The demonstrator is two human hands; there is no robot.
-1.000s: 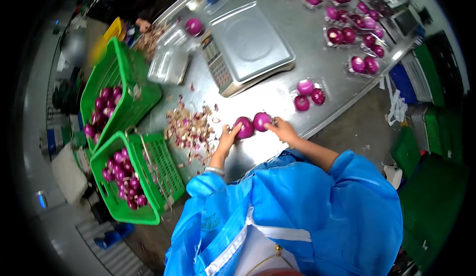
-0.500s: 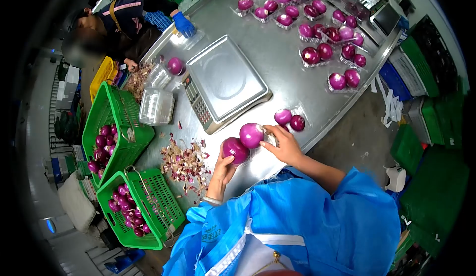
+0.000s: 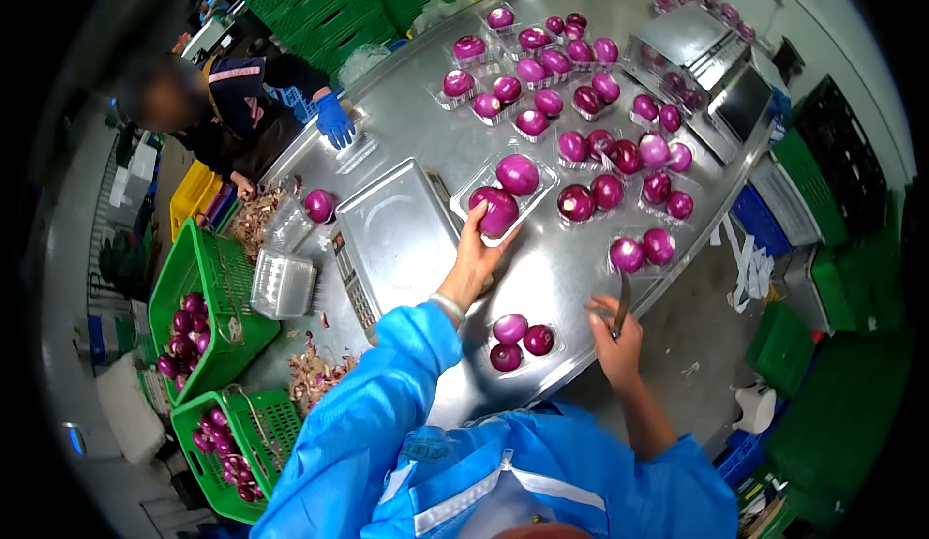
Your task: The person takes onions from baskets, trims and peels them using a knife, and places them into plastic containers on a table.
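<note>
My left hand (image 3: 471, 256) grips a clear plastic tray (image 3: 544, 183) holding two large peeled purple onions (image 3: 518, 174), lifted beside the scale (image 3: 397, 234). My right hand (image 3: 617, 338) is closed around a small knife (image 3: 622, 302), whose blade points away from me, beyond the table edge. Between my arms, three onions (image 3: 510, 328) lie on the metal table, at least one on a clear tray. Many packed pairs of onions (image 3: 590, 196) stand on the far side. Loose skins (image 3: 314, 376) lie left of the scale.
Two green crates (image 3: 224, 312) with onions stand at the left, near empty clear trays (image 3: 283, 284). Across the table's left edge is another person (image 3: 237, 113) with a blue glove. A second scale (image 3: 682, 36) stands at the back right. Stacked green crates (image 3: 319, 7) are behind.
My left hand has moved forward with the two onions, now in a tray. My right hand has left the onions, moved right and now holds a knife. The view has shifted.
</note>
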